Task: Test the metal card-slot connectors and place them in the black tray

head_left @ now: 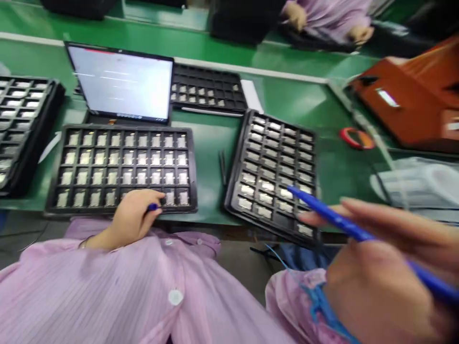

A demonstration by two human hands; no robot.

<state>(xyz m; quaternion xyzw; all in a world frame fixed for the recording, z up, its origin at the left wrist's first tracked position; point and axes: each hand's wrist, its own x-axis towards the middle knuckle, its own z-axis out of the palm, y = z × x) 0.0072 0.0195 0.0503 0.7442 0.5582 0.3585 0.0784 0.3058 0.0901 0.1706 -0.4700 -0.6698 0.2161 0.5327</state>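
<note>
My left hand [134, 215] is closed at the front edge of a black compartment tray [124, 128], over its bottom row. A short dark blue end of a pen-like thing [152, 207] shows between its thumb and fingers; the rest is hidden. Small silver metal parts [142, 157] sit in the tray's pockets. Large and blurred at the right, my right hand [383, 272] grips a long blue pen-like tool [330, 215]. In this view, the tool's tip overlaps a second black tray [274, 169] of silver parts, set at an angle; whether it touches I cannot tell.
Behind the front tray stands a lit screen [124, 86], with a partly filled tray [208, 88] beside it. Stacked trays [50, 112] are at left. Dark tweezers [223, 167], an orange-red ring-shaped object [356, 138] and an orange-brown box [398, 105] lie around. Another person's hands [296, 16] show across the table.
</note>
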